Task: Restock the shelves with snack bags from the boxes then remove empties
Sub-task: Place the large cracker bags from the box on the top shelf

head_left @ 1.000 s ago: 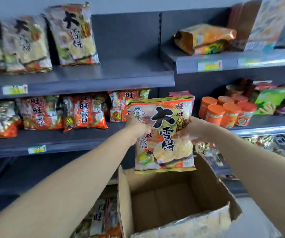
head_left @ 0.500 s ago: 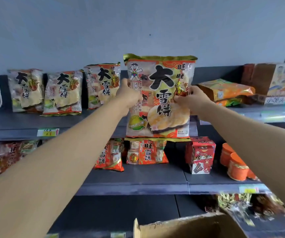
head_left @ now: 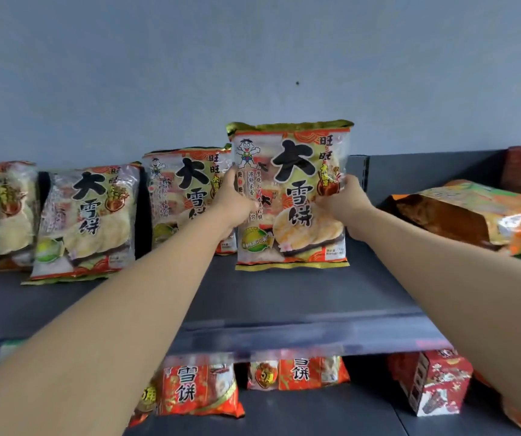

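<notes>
The left hand (head_left: 235, 204) and right hand (head_left: 344, 199) grip the sides of an upright yellow-and-orange plastic rice-cracker bag (head_left: 290, 196) on the dark grey top shelf (head_left: 268, 294), right of three matching bags (head_left: 86, 221).

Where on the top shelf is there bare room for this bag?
Free: the top shelf between the third standing bag and the lying orange pack, under the held bag. Also the front strip. Crowded: the left, where bags stand side by side.

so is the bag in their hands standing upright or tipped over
Upright: the held bag stands vertical, print right way up, gripped at its sides by the left hand and right hand.
</notes>
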The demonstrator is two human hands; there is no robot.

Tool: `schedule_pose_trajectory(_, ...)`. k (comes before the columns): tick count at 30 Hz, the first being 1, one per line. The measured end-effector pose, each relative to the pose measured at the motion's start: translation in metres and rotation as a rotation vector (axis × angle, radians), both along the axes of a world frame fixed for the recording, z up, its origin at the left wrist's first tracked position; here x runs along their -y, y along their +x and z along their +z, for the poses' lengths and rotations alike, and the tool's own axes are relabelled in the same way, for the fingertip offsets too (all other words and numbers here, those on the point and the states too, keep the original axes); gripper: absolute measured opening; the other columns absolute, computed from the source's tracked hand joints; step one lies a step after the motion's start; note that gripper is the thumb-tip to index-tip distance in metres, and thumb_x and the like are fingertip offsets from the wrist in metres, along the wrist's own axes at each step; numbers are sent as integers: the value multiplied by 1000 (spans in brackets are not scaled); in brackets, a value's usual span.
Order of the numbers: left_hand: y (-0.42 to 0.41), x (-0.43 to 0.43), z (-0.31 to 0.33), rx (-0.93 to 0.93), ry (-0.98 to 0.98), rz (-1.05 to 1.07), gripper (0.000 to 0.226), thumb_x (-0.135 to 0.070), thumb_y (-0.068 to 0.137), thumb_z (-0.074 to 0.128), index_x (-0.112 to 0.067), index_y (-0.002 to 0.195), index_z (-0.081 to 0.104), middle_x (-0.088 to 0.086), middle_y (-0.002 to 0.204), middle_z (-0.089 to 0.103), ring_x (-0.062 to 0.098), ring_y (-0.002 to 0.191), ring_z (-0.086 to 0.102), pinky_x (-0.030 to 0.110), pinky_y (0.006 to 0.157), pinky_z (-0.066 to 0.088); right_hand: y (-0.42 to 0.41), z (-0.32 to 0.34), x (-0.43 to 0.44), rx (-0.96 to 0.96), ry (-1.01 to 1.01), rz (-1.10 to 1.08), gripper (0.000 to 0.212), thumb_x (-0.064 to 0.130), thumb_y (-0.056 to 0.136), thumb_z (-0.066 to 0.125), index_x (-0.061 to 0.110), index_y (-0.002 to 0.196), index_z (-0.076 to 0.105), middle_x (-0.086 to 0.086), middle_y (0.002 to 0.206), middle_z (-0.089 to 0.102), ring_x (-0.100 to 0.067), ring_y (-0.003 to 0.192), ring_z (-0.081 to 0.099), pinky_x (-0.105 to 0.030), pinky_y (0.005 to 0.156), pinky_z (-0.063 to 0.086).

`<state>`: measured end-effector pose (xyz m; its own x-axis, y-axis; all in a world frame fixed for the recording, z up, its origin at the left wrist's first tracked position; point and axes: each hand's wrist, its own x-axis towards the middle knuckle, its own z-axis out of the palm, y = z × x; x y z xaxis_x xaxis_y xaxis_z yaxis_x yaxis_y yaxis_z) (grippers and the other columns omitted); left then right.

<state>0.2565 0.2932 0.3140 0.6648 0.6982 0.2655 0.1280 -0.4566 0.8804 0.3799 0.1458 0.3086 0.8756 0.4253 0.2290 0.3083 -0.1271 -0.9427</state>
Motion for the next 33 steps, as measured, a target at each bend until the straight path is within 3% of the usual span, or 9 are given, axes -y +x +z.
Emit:
schedule_pose_trajectory(3,16,-27,-17,-56,14,17,92,0,86,63,-34,151,8,10,149,37,11,65,52,23,52,43,12,-20,-23,-26,-40,0,64,10,86,67,12,138,31,-5,117,56,-19,99,54,-32,87,48)
schedule_pose_trajectory(7,31,-48,-35,-107,56,39,84,-5,86,65,-27,151,16,8,140,47,24,112,55,29,82,45,23,-37,-41,-44,-38,-28,58,18,86,67,13,134,35,-3,118,57,-19,100,54,-34,90,48)
schedule_pose_trajectory(12,48,-65,-42,-105,3,22,79,-5,84,68,-18,149,25,9,135,52,26,116,56,34,92,49,34,-42,-54,-60,-34,-31,54,19,89,61,18,136,34,0,115,56,-19,100,54,-36,95,47)
schedule_pose_trajectory(15,56,-72,-46,-84,2,19,75,-5,85,66,-17,148,27,10,133,55,25,110,59,34,87,52,39,-43,-60,4,-136,-43,57,25,91,58,22,141,31,-5,129,51,-27,114,54,-41,98,46)
schedule_pose_trajectory(18,61,-73,-51,-103,33,39,72,-2,88,60,-17,149,25,8,141,47,24,116,55,31,84,50,37,-47,-62,50,-324,-117,69,32,91,55,33,149,15,-10,147,29,-37,124,45,-47,102,44)
schedule_pose_trajectory(20,60,-72,-54,-118,42,48,73,-1,89,58,-17,150,22,7,146,42,24,118,52,31,85,50,34,-51,-63,91,-401,-148,73,22,90,54,35,149,13,-9,148,28,-37,125,44,-49,101,45)
schedule_pose_trajectory(22,56,-69,-54,-129,69,66,70,-1,90,56,-16,150,23,7,146,41,24,117,52,29,83,47,29,-54,-61,139,-464,-185,71,13,90,51,30,149,16,-8,148,29,-34,128,39,-48,102,42)
schedule_pose_trajectory(26,39,-58,-50,-150,173,141,56,-3,93,54,-11,144,33,10,136,49,24,112,53,28,79,42,13,-53,-49,302,-535,-242,54,17,94,46,17,145,29,-9,146,35,-32,133,32,-46,106,35)
schedule_pose_trajectory(33,-16,-7,-50,-189,374,48,43,-8,89,58,-13,131,48,7,130,53,25,113,56,40,97,48,-48,-50,-14,533,-523,-17,51,18,92,53,11,141,40,-9,144,43,-30,129,43,-41,105,39)
